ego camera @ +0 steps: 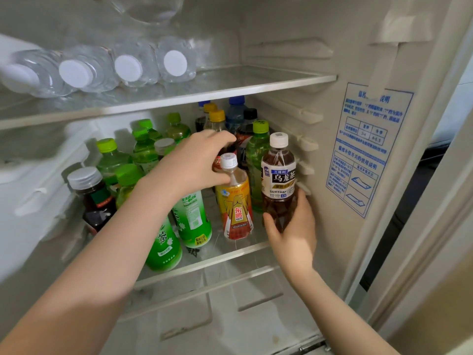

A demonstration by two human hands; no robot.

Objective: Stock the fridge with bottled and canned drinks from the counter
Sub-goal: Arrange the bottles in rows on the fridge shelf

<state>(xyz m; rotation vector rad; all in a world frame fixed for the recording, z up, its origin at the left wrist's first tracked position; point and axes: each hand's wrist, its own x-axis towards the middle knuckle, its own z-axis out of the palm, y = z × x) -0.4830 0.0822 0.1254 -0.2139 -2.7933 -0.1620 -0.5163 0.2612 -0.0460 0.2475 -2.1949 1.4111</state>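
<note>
At the near right of the fridge's middle shelf (pixel 204 262), the right hand (pixel 291 237) wraps its fingers round the lower half of an upright oolong tea bottle (pixel 278 175), just beside a yellow bottle (pixel 236 208). Farther in, the left hand (pixel 194 162) curls around that bottle's white cap and a cola bottle (pixel 217 160) behind; which one it grips cannot be told. Green tea bottles (pixel 192 216) crowd the left, and water bottles (pixel 128 67) lie on the shelf above.

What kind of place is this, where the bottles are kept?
The inside of an open fridge, probably in a home. Water bottles lie on the upper glass shelf, many drink bottles stand on the lower shelf, and a blue instruction sticker is on the right wall.
</note>
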